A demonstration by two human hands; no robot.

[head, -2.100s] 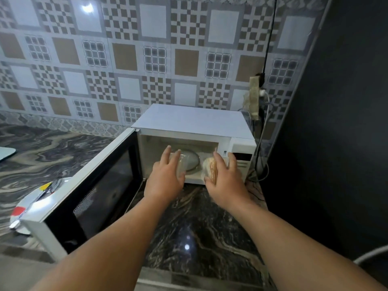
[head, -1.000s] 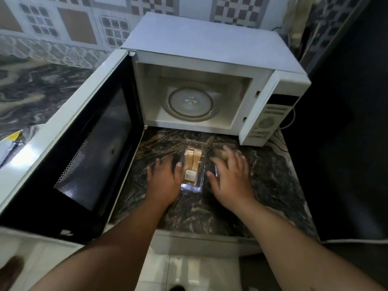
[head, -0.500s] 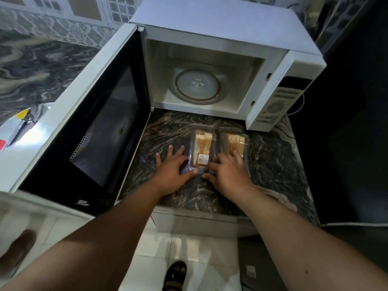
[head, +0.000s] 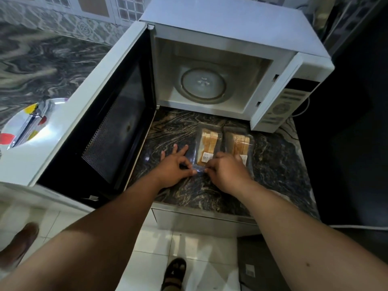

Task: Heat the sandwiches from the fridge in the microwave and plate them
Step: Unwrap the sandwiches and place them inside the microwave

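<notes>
Two sandwiches in clear plastic packs lie side by side on the dark marble counter in front of the microwave [head: 231, 24]. My left hand [head: 175, 165] and my right hand [head: 225, 171] both pinch the near edge of the left sandwich pack [head: 207, 143]. The right sandwich pack [head: 240, 143] lies just beyond my right hand, untouched. The microwave door [head: 113, 122] stands wide open to the left. Inside, only the bare glass turntable [head: 203, 85] shows.
A plate [head: 23, 124] with coloured spots and metal tongs on it sits on the counter left of the door. A black wall stands close on the right. A cable runs behind the microwave. Below are white floor tiles and sandalled feet.
The two packs came out of the microwave and were set down on the counter. My hands slid back to the near edge of the left pack and now pinch it.
</notes>
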